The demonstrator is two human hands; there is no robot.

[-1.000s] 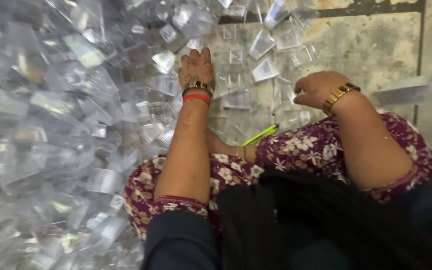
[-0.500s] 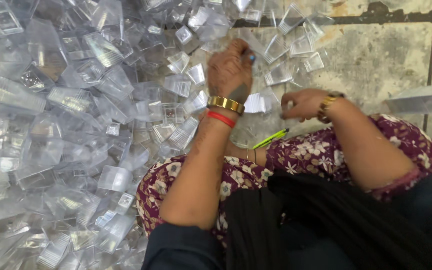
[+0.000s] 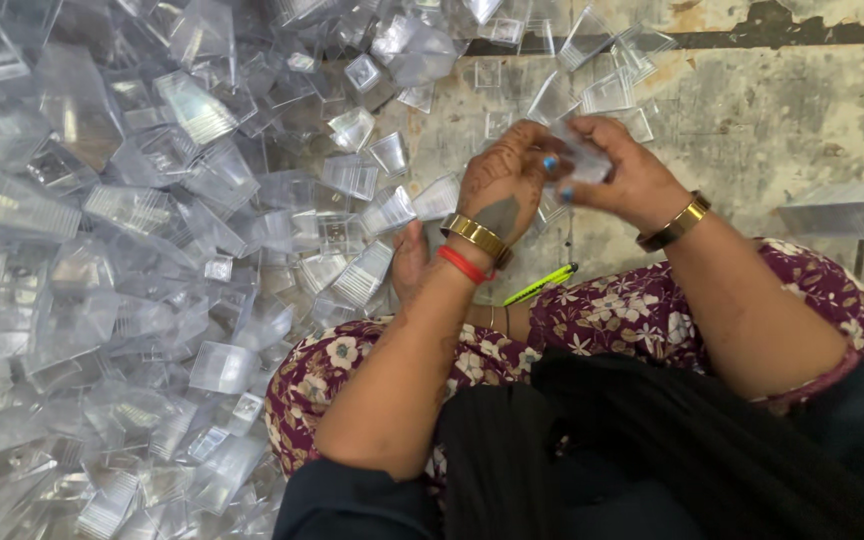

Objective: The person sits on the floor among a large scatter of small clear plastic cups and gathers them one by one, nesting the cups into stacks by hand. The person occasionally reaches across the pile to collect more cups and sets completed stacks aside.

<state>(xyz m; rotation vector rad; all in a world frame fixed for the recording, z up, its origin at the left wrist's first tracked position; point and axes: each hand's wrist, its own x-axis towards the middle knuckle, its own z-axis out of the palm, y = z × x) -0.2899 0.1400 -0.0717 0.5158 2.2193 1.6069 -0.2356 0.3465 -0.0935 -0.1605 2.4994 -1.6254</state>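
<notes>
Both hands meet at 1 o'clock over the floor (image 3: 752,110). Left hand (image 3: 504,180) and right hand (image 3: 624,175) pinch one clear piece (image 3: 584,158), fingers closed on it. Best kept square, held by the edges, clear of the pile (image 3: 152,250) at 9 o'clock.

You see soft, even daylight with faint shadows, white glare glinting off the clear plastic pieces (image 3: 132,210) at the left, and slight blur toward the edges.
</notes>
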